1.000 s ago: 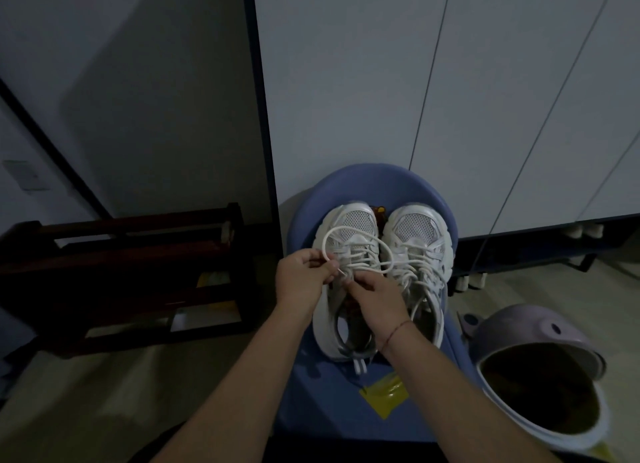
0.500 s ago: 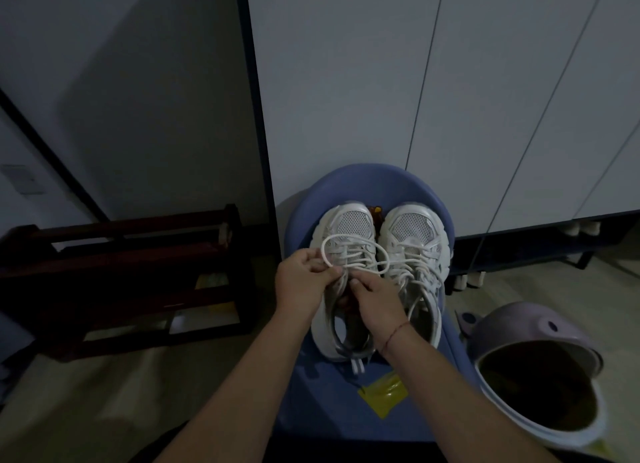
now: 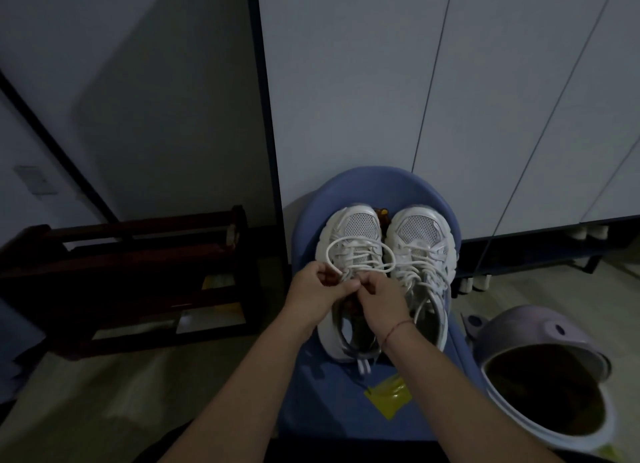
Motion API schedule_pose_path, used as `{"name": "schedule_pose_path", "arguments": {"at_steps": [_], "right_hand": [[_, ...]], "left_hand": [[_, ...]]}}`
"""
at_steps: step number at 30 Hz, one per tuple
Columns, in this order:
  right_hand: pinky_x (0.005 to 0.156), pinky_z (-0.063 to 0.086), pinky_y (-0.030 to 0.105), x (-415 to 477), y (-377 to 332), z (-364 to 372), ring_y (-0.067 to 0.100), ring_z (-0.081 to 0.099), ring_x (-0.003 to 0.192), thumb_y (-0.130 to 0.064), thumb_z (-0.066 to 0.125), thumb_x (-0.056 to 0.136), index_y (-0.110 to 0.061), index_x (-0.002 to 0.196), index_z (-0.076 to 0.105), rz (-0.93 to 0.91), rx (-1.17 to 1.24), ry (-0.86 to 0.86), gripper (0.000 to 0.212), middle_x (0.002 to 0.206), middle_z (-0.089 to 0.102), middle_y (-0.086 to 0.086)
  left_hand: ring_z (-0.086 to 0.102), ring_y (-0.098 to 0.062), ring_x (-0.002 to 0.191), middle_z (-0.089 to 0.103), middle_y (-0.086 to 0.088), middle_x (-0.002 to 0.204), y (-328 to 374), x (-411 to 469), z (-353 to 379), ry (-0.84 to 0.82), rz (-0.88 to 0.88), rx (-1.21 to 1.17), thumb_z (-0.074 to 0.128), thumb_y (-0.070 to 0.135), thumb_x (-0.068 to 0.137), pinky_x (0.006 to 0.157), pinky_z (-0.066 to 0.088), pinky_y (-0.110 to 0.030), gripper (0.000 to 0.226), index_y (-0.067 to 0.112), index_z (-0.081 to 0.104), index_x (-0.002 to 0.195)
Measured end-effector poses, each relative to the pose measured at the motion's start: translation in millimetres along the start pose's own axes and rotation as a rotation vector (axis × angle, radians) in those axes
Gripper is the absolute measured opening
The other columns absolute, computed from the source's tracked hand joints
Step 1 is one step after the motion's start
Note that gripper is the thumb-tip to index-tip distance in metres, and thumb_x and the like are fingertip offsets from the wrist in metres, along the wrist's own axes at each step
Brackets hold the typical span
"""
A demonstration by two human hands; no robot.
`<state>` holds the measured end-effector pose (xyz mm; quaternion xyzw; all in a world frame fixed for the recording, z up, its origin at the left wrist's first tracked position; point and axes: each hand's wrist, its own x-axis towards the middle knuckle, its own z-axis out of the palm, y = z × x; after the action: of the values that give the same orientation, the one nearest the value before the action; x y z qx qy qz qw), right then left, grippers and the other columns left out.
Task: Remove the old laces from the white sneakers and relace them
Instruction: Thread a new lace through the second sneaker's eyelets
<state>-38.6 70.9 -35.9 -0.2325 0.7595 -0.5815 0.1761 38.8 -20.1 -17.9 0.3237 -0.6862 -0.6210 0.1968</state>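
Note:
Two white sneakers stand side by side, toes away from me, on a blue chair seat (image 3: 349,403). Over the left sneaker (image 3: 353,230), a white lace (image 3: 360,251) arcs in a wide loop across the eyelets. My left hand (image 3: 317,294) pinches the lace at the loop's left end, just above the tongue. My right hand (image 3: 382,301) pinches the lace right beside it, thumbs nearly touching. The right sneaker (image 3: 420,241) is laced, with loose ends trailing down its side. My hands hide the left sneaker's upper eyelets.
A dark wooden rack (image 3: 138,279) stands on the floor to the left. A lilac bin (image 3: 540,379) with a dark opening sits at the lower right. White cabinet doors (image 3: 485,99) rise behind the chair. A yellow tag (image 3: 388,397) lies on the seat's front.
My two hands have come closer together over the left sneaker's tongue, and the lace loop has widened a little across the eyelets. The sneakers have stayed in place.

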Motion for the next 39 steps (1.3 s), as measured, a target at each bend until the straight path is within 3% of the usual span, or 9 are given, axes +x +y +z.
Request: {"name": "schedule_pose_path", "arguments": {"at_steps": [5,11,16,19,23,28,32,35,39], "right_hand": [[0.068,0.045,0.024,-10,-20,-24,0.019,0.058,0.078,-0.01,0.053,0.093,-0.019,0.07,0.053,-0.081,-0.401,-0.178,0.024,0.08,0.061,0.005],[0.05,0.043,0.019,-41,-51,-54,0.011,0.053,0.053,-0.008,0.042,0.096,-0.005,0.093,0.056,0.068,-0.87,-0.882,0.015,0.083,0.062,0.014],[0.071,0.05,0.021,-27,-45,-41,0.015,0.061,0.08,-0.022,0.055,0.094,-0.008,0.106,0.062,-0.078,-0.548,-0.362,0.02,0.093,0.064,0.005],[0.059,0.054,0.018,-23,-38,-19,0.015,0.065,0.067,-0.013,0.053,0.095,-0.007,0.099,0.064,-0.003,-0.146,-0.287,0.013,0.087,0.069,0.009],[0.06,0.049,0.024,-11,-26,-8,0.012,0.06,0.059,-0.011,0.056,0.092,-0.019,0.076,0.065,-0.03,-0.136,-0.105,0.02,0.071,0.067,0.006],[0.048,0.038,0.01,-16,-37,-35,-0.002,0.047,0.036,-0.01,0.055,0.09,-0.015,0.061,0.058,-0.043,-0.499,-0.496,0.03,0.043,0.053,-0.01],[0.053,0.046,0.018,-28,-43,-50,0.002,0.052,0.043,-0.005,0.051,0.09,-0.005,0.089,0.069,0.074,-0.881,-0.893,0.019,0.078,0.068,0.011],[0.058,0.045,0.02,-20,-36,-45,0.012,0.058,0.061,-0.013,0.052,0.09,-0.008,0.088,0.067,-0.06,-0.83,-0.635,0.016,0.084,0.068,0.011],[0.06,0.047,0.012,-17,-29,-22,0.006,0.061,0.069,-0.021,0.056,0.092,-0.02,0.085,0.06,-0.05,-0.241,-0.323,0.008,0.079,0.064,-0.004]], "left_hand": [[0.068,-0.005,0.075,0.073,0.006,0.078,-1,-3,-4,0.039,0.065,0.001,0.073,0.017,0.087,0.072,0.054,-0.018,0.006,0.019,0.074,0.081],[0.068,-0.002,0.062,0.075,0.002,0.073,4,-7,-5,0.034,-0.063,-0.178,0.071,0.018,0.089,0.056,0.05,-0.011,0.012,0.012,0.076,0.08],[0.07,-0.01,0.068,0.076,-0.004,0.076,4,-8,-4,0.038,-0.099,-0.241,0.069,0.016,0.09,0.06,0.053,-0.017,0.011,0.009,0.076,0.085],[0.07,-0.011,0.07,0.076,-0.005,0.078,1,-8,-5,0.043,-0.099,-0.229,0.067,0.015,0.091,0.062,0.054,-0.019,0.012,0.007,0.077,0.092],[0.07,-0.01,0.07,0.076,-0.005,0.079,-1,-7,-5,0.044,-0.082,-0.223,0.068,0.016,0.091,0.06,0.053,-0.017,0.013,0.006,0.077,0.092],[0.072,-0.016,0.076,0.076,-0.008,0.083,-3,-3,-1,0.047,-0.105,-0.249,0.071,0.018,0.089,0.069,0.057,-0.022,0.015,0.005,0.076,0.094],[0.072,-0.016,0.079,0.076,-0.008,0.088,-3,-1,-1,0.037,-0.135,-0.294,0.071,0.016,0.089,0.067,0.055,-0.02,0.016,0.004,0.075,0.098],[0.072,-0.017,0.082,0.077,-0.007,0.089,-1,-2,1,0.029,-0.148,-0.317,0.071,0.017,0.088,0.068,0.056,-0.021,0.014,0.007,0.074,0.098],[0.072,-0.019,0.084,0.077,-0.007,0.087,-3,-3,0,0.039,-0.129,-0.303,0.071,0.017,0.089,0.073,0.057,-0.026,0.011,0.008,0.075,0.094]]}}
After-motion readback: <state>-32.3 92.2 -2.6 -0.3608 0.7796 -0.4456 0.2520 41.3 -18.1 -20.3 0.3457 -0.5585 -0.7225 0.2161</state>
